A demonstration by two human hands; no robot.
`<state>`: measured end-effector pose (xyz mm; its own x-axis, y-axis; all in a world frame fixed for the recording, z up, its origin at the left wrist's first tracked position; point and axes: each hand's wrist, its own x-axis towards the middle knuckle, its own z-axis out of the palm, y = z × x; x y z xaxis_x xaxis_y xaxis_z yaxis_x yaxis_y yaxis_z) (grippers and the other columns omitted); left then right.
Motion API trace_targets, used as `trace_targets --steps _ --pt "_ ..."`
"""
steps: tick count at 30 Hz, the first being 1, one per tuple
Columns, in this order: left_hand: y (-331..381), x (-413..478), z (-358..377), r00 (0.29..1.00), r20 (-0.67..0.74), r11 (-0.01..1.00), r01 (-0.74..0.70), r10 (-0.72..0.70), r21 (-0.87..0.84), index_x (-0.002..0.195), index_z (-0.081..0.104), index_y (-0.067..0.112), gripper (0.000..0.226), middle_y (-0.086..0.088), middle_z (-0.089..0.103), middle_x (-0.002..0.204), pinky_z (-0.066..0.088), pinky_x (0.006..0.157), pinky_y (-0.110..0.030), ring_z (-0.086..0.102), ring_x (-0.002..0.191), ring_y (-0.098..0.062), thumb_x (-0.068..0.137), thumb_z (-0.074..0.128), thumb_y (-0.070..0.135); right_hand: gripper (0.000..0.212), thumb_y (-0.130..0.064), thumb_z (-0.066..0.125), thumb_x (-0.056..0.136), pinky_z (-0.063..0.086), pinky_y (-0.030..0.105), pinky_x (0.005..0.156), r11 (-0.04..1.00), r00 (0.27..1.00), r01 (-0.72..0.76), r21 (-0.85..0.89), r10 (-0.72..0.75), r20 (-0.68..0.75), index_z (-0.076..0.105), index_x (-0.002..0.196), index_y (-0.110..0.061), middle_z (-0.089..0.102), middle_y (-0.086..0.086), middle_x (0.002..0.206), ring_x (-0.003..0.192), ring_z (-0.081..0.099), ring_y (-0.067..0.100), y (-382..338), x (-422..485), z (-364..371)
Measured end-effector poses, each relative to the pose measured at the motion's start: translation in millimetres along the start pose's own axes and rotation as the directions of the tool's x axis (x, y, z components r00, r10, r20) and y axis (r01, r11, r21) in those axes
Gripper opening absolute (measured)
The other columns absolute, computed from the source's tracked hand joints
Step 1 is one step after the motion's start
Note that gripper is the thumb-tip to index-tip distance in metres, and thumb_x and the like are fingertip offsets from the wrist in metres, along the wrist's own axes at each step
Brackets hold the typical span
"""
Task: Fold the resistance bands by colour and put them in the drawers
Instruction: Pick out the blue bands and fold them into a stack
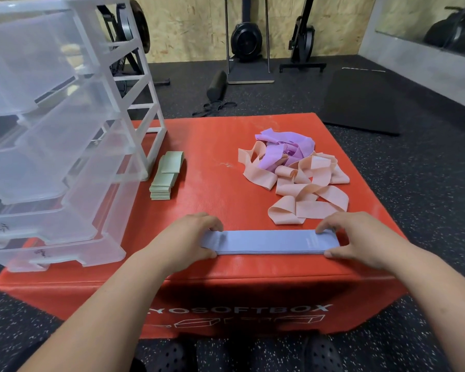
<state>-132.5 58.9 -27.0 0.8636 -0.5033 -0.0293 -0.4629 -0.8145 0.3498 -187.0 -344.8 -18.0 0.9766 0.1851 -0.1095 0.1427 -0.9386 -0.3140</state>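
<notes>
A flat stack of blue bands (269, 241) lies across the near edge of the red soft box (212, 167). My left hand (183, 241) pinches its left end between fingers and thumb. My right hand (360, 238) pinches its right end the same way. Folded green bands (167, 175) sit in a pile beside the clear plastic drawer unit (57, 135) on the box's left. Loose peach bands (304, 183) and purple bands (285, 149) lie tangled at the right rear. The drawers are pulled partly out.
A gym floor of dark speckled rubber surrounds the box. A black mat (360, 100), a foam roller (216, 85) and exercise machines (246, 41) stand beyond it along a wooden wall. My shoes (172, 355) are below the box front.
</notes>
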Motion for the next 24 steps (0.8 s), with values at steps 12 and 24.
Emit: trace_targets --steps 12,24 --pt "-4.4 3.5 -1.6 0.999 0.009 0.998 -0.047 0.047 0.033 0.129 0.060 0.045 0.063 0.024 0.060 0.121 0.053 0.090 -0.034 0.058 0.107 -0.004 0.075 0.087 0.058 0.052 -0.052 0.093 0.067 0.050 0.024 0.094 1.000 1.000 0.012 0.011 -0.012 0.025 0.069 0.113 -0.046 0.065 -0.026 0.113 0.106 0.061 -0.003 3.0 4.1 -4.8" --pt "6.4 56.5 1.3 0.990 -0.100 0.985 -0.109 0.096 -0.134 0.137 0.060 0.041 0.066 0.024 0.060 0.129 0.051 0.104 -0.035 0.056 0.121 -0.001 0.082 0.068 0.077 0.041 -0.045 0.078 0.087 0.040 0.035 0.110 0.998 0.961 0.063 0.009 -0.058 -0.271 0.064 0.125 -0.047 0.058 -0.019 0.141 0.134 0.047 0.012 2.7 80.6 -24.9"
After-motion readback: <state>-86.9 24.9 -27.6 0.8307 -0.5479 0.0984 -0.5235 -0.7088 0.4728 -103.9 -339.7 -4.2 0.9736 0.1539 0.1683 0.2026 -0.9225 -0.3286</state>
